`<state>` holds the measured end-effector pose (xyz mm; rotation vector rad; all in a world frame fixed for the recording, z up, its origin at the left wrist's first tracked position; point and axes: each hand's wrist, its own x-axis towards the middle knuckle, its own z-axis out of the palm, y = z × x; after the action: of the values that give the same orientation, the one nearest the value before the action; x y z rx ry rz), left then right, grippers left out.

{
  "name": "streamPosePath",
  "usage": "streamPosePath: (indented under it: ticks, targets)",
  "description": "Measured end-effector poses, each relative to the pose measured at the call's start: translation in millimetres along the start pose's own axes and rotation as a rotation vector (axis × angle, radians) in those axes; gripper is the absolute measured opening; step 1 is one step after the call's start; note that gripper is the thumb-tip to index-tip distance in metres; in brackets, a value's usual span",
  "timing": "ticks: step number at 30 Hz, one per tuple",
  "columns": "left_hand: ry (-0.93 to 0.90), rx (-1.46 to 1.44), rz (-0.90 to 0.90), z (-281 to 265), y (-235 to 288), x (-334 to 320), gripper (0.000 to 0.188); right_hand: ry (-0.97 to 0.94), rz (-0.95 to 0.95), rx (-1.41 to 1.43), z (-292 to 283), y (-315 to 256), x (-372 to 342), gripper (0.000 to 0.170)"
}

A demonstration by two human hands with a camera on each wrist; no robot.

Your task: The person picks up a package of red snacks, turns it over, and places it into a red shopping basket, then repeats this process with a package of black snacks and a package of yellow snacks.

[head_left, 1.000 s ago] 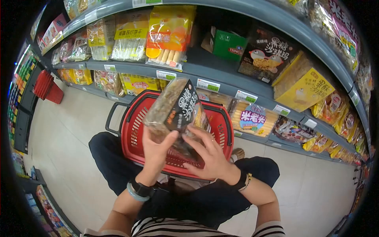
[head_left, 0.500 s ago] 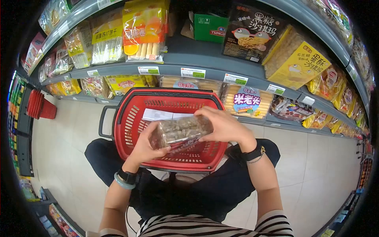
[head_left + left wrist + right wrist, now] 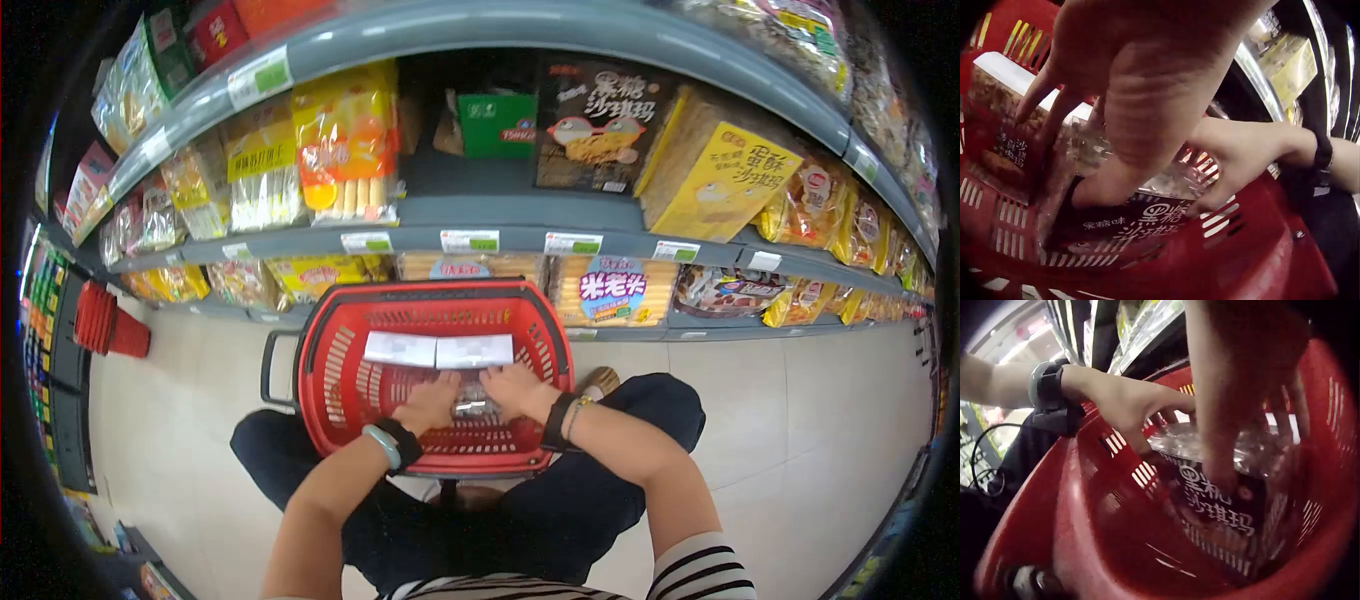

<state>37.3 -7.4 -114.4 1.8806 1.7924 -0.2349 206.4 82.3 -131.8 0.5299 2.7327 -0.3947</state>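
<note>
A dark snack package with a clear top (image 3: pixel 476 402) stands inside the red basket (image 3: pixel 330 400), low between both hands. In the left wrist view its dark printed side (image 3: pixel 1141 219) faces the near basket wall. The left hand (image 3: pixel 432 402) grips its left end, thumb on the printed side. At its right end the right hand (image 3: pixel 516 390) holds on, thumb on the printed side (image 3: pixel 1216 506) in the right wrist view. Two white-topped packages (image 3: pixel 400 349) lie side by side behind it in the basket; the left one (image 3: pixel 1000 134) shows a printed front.
Shelves of packaged snacks curve across the front, with a black box (image 3: pixel 600 130) and a yellow box (image 3: pixel 725 175) on the middle shelf. Stacked red baskets (image 3: pixel 108 320) stand on the floor at left. The person's bent legs (image 3: pixel 650 430) flank the basket.
The hands have lowered the dark package from above the basket down into it, after turning its clear side upward. The white-topped packages behind it are now more exposed. The view has shifted.
</note>
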Motion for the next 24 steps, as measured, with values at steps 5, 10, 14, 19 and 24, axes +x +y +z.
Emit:
streamPosePath:
  ticks: [5, 10, 14, 19, 24]
  targets:
    - [-0.074, -0.002, 0.079, 24, -1, 20, 0.051, -0.210, 0.028, 0.015, 22, 8, 12, 0.041]
    - [-0.110, 0.009, 0.024, 25, -5, 30, 0.055, -0.081, -0.004, 0.157, 0, 3, 10, 0.029]
    - [-0.327, -0.058, 0.147, -33, 9, 41, 0.048, 0.169, -0.030, 0.214, -61, 4, -13, 0.029]
    - [0.329, -0.191, 0.174, -182, 59, 43, 0.023, 1.137, 0.127, 0.459, -144, 37, -56, 0.034]
    - [1.167, -0.400, 0.500, -293, 75, 103, 0.063, 1.460, 0.313, 0.768, -176, 70, -80, 0.043]
